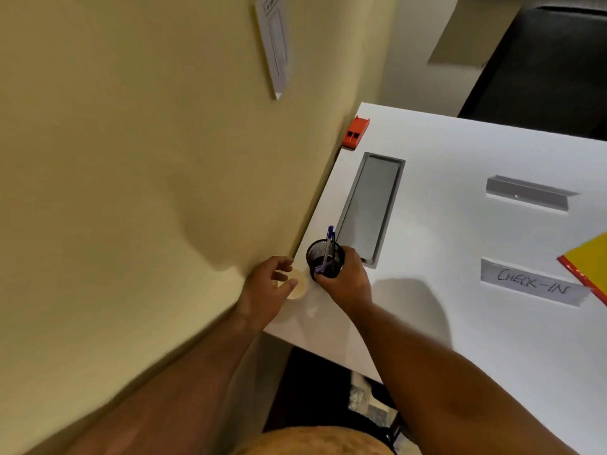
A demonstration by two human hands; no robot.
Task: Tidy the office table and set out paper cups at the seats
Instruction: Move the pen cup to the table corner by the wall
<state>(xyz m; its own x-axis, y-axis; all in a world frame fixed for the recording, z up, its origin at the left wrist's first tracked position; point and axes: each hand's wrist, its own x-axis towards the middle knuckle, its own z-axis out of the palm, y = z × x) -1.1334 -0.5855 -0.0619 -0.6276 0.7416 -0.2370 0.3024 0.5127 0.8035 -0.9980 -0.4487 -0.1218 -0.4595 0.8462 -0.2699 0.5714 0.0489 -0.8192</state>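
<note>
A pale paper cup stands at the near left corner of the white table, right against the wall. My left hand wraps around it from the left, thumb and fingers on its rim. Just right of the cup is a black mesh pen holder with a blue pen sticking out. My right hand grips the holder from the near side.
A grey recessed cable tray runs along the table behind the holder. An orange stapler lies at the far left corner. Two grey name strips, one reading CHECK-IN, and a yellow folder lie to the right. A dark chair stands beyond.
</note>
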